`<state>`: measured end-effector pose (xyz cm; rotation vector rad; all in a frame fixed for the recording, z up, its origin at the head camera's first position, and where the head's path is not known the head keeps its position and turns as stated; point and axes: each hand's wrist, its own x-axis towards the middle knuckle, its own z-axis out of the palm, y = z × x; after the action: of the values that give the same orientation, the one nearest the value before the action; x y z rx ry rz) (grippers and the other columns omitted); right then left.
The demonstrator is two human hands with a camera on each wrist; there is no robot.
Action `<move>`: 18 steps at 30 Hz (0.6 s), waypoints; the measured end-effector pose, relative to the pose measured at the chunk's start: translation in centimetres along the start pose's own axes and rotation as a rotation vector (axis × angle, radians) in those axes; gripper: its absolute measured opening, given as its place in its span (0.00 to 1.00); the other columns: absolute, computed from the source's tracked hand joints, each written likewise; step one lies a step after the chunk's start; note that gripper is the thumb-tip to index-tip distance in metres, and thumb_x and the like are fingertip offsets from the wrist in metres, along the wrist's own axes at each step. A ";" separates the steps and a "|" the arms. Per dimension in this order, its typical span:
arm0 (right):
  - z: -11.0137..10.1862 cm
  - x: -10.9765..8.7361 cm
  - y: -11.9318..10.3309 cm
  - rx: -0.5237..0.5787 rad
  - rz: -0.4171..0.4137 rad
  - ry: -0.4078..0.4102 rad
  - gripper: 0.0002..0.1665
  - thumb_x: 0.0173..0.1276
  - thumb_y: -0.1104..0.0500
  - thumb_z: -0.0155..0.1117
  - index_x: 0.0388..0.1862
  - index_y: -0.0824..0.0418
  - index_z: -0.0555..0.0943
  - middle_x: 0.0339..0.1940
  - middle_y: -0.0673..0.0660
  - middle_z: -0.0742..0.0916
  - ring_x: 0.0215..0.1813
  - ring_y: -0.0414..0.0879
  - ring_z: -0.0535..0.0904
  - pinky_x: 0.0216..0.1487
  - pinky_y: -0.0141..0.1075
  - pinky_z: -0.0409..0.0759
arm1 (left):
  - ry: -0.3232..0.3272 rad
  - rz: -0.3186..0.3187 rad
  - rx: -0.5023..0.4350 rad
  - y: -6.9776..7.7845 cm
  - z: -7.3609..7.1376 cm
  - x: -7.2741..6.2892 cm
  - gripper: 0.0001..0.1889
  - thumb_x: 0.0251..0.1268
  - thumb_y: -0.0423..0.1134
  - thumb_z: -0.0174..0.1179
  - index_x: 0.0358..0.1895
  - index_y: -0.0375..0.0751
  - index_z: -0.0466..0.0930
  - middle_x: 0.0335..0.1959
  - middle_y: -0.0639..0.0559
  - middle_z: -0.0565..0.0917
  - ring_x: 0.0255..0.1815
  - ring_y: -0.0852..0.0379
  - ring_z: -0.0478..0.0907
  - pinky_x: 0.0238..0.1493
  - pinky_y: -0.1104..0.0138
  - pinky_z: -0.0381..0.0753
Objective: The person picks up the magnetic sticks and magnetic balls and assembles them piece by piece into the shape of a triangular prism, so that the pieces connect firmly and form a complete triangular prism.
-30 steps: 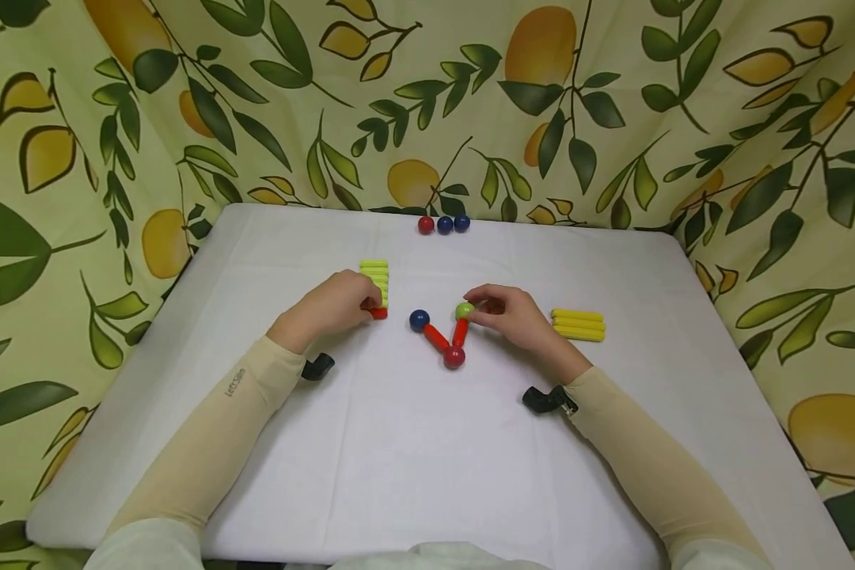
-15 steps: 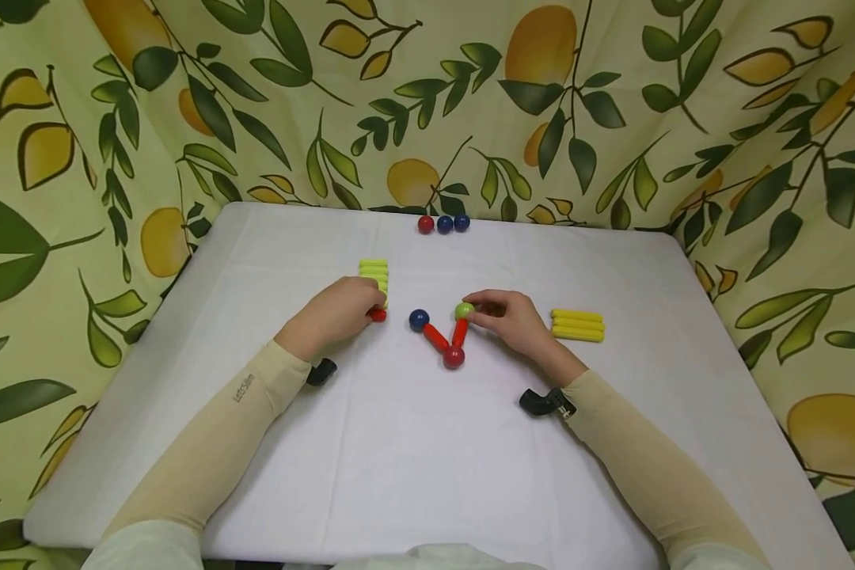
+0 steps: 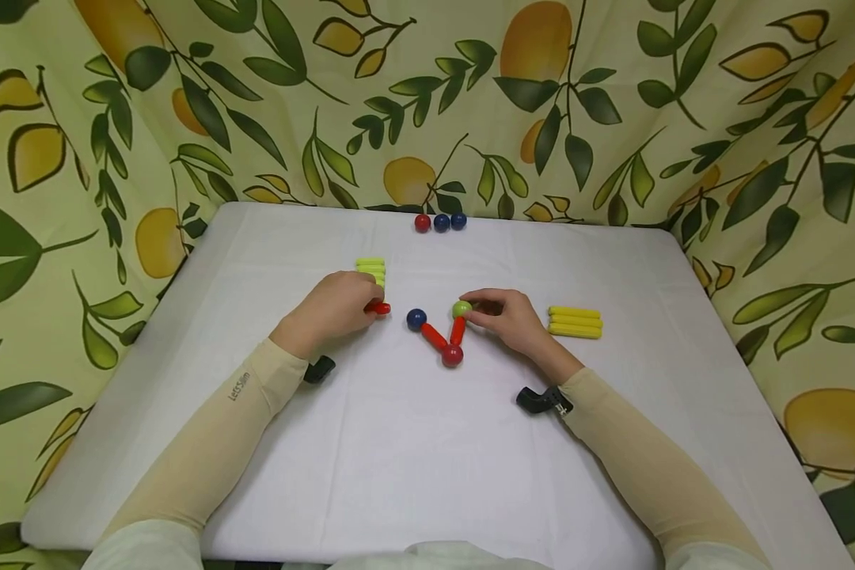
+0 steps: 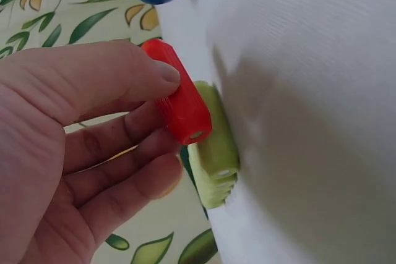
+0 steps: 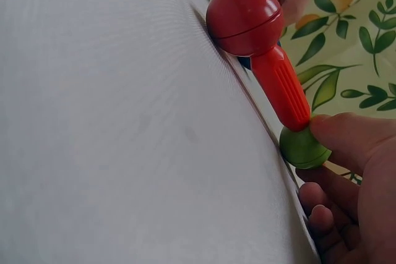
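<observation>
My left hand (image 3: 331,311) pinches a red rod (image 4: 179,94) between thumb and fingers, just above the white table. Close behind that rod, several light-green rods (image 4: 213,146) lie side by side in a row. My right hand (image 3: 507,318) holds a green ball (image 5: 304,148) between thumb and fingers. From the green ball a red rod (image 5: 281,88) runs to a red ball (image 5: 244,20). A second red rod (image 3: 434,337) joins this red ball to a dark blue ball (image 3: 416,319), so the joined pieces form a V on the table.
Three yellow rods (image 3: 575,322) lie to the right of my right hand. At the table's far edge sit a loose red ball (image 3: 423,223) and two blue balls (image 3: 450,222). A patterned curtain (image 3: 427,103) hangs behind and beside the table.
My left hand has drawn the red rod away from the end of the light-green row, slightly to the right. My right hand keeps its hold on the green ball.
</observation>
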<state>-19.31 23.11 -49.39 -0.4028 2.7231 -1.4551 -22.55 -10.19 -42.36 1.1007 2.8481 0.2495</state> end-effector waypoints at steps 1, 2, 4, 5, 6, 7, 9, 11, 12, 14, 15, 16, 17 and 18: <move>0.0 0.0 0.0 0.002 0.000 0.001 0.18 0.73 0.54 0.79 0.59 0.54 0.91 0.48 0.50 0.90 0.47 0.51 0.81 0.50 0.43 0.82 | 0.004 0.003 -0.003 0.0 -0.1 0.1 0.03 0.69 0.36 0.75 0.39 0.44 0.90 0.33 0.53 0.81 0.35 0.51 0.77 0.44 0.57 0.80; -0.1 0.0 0.0 0.004 -0.001 0.001 0.17 0.73 0.54 0.79 0.59 0.54 0.91 0.48 0.50 0.90 0.47 0.51 0.81 0.50 0.43 0.82 | 0.008 0.005 -0.006 0.0 -0.2 0.1 0.03 0.68 0.37 0.76 0.38 0.44 0.90 0.32 0.53 0.81 0.34 0.51 0.77 0.44 0.57 0.79; -0.1 0.0 0.0 0.005 -0.001 0.001 0.17 0.73 0.54 0.79 0.59 0.54 0.91 0.48 0.50 0.90 0.47 0.51 0.81 0.50 0.44 0.82 | 0.018 0.017 -0.027 0.0 -0.4 0.1 0.04 0.68 0.38 0.76 0.37 0.44 0.90 0.32 0.53 0.80 0.34 0.52 0.76 0.42 0.58 0.78; 0.0 0.0 0.0 0.006 -0.001 0.002 0.17 0.73 0.54 0.79 0.59 0.54 0.91 0.48 0.50 0.90 0.47 0.51 0.81 0.50 0.44 0.82 | 0.022 0.026 -0.047 0.0 -0.5 0.1 0.05 0.68 0.38 0.77 0.37 0.44 0.90 0.32 0.53 0.80 0.34 0.52 0.76 0.42 0.59 0.78; 0.0 0.0 0.0 0.005 -0.001 0.004 0.17 0.73 0.54 0.79 0.58 0.54 0.91 0.47 0.50 0.90 0.47 0.51 0.81 0.50 0.44 0.82 | 0.027 0.037 -0.072 -0.1 -0.6 0.1 0.05 0.68 0.37 0.77 0.37 0.44 0.90 0.32 0.53 0.80 0.35 0.52 0.76 0.41 0.59 0.77; 0.0 0.0 0.0 0.005 -0.001 0.005 0.17 0.73 0.54 0.79 0.58 0.54 0.91 0.47 0.50 0.90 0.47 0.51 0.81 0.50 0.43 0.82 | 0.030 0.049 -0.097 -0.1 -0.7 0.2 0.04 0.68 0.37 0.77 0.38 0.44 0.90 0.32 0.53 0.80 0.35 0.52 0.76 0.42 0.59 0.77; 0.0 0.0 0.1 0.004 0.003 0.004 0.17 0.73 0.54 0.79 0.58 0.54 0.91 0.47 0.50 0.90 0.47 0.51 0.81 0.49 0.42 0.82 | 0.037 0.073 -0.156 -0.2 -0.9 0.4 0.04 0.67 0.35 0.78 0.39 0.43 0.91 0.33 0.53 0.81 0.37 0.52 0.76 0.43 0.59 0.78; -0.1 0.1 0.1 0.006 0.006 0.003 0.17 0.73 0.54 0.79 0.58 0.54 0.91 0.48 0.50 0.90 0.47 0.51 0.81 0.50 0.41 0.82 | 0.044 0.095 -0.212 -0.3 -1.2 0.7 0.04 0.67 0.33 0.77 0.41 0.43 0.92 0.35 0.53 0.83 0.38 0.52 0.78 0.45 0.58 0.79; -0.1 0.1 0.1 0.008 0.007 0.001 0.17 0.73 0.54 0.79 0.58 0.54 0.92 0.48 0.50 0.90 0.47 0.51 0.81 0.50 0.41 0.82 | 0.049 0.102 -0.235 -0.3 -1.3 1.0 0.05 0.66 0.32 0.76 0.42 0.43 0.93 0.36 0.54 0.84 0.39 0.52 0.79 0.45 0.58 0.79; -0.1 0.1 0.0 0.013 0.007 -0.005 0.17 0.73 0.54 0.79 0.58 0.53 0.92 0.49 0.50 0.91 0.47 0.51 0.81 0.50 0.41 0.82 | 0.053 0.105 -0.273 -0.2 -1.6 1.4 0.06 0.66 0.31 0.76 0.44 0.43 0.94 0.38 0.54 0.86 0.40 0.52 0.81 0.46 0.58 0.80; -0.2 0.0 0.0 0.012 0.008 -0.006 0.17 0.73 0.54 0.79 0.58 0.53 0.92 0.49 0.50 0.91 0.47 0.51 0.81 0.50 0.41 0.82 | 0.050 0.103 -0.289 0.0 -1.8 1.6 0.07 0.66 0.30 0.75 0.44 0.42 0.94 0.38 0.54 0.87 0.40 0.52 0.81 0.46 0.58 0.80; -0.2 0.0 0.0 0.012 0.008 -0.005 0.17 0.73 0.54 0.79 0.58 0.53 0.92 0.48 0.50 0.91 0.47 0.51 0.81 0.50 0.41 0.82 | 0.046 0.099 -0.305 0.2 -1.9 1.8 0.07 0.67 0.30 0.74 0.45 0.42 0.94 0.39 0.53 0.88 0.40 0.52 0.82 0.46 0.58 0.81; -0.2 0.0 -0.1 0.012 0.009 -0.005 0.17 0.73 0.55 0.79 0.58 0.53 0.92 0.48 0.50 0.91 0.47 0.51 0.81 0.50 0.40 0.82 | 0.042 0.089 -0.318 0.6 -2.1 2.1 0.07 0.67 0.31 0.74 0.47 0.41 0.94 0.40 0.53 0.89 0.40 0.52 0.82 0.46 0.58 0.81; -0.2 0.0 -0.1 0.012 0.010 -0.004 0.17 0.73 0.55 0.79 0.58 0.53 0.92 0.48 0.50 0.91 0.47 0.51 0.81 0.49 0.40 0.82 | 0.038 0.078 -0.330 0.9 -2.2 2.4 0.08 0.68 0.31 0.73 0.48 0.40 0.94 0.40 0.52 0.90 0.41 0.51 0.82 0.46 0.58 0.81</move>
<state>-19.28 23.25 -49.20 -0.3910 2.7078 -1.4657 -24.04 -8.20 -40.02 1.1441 2.6644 0.7218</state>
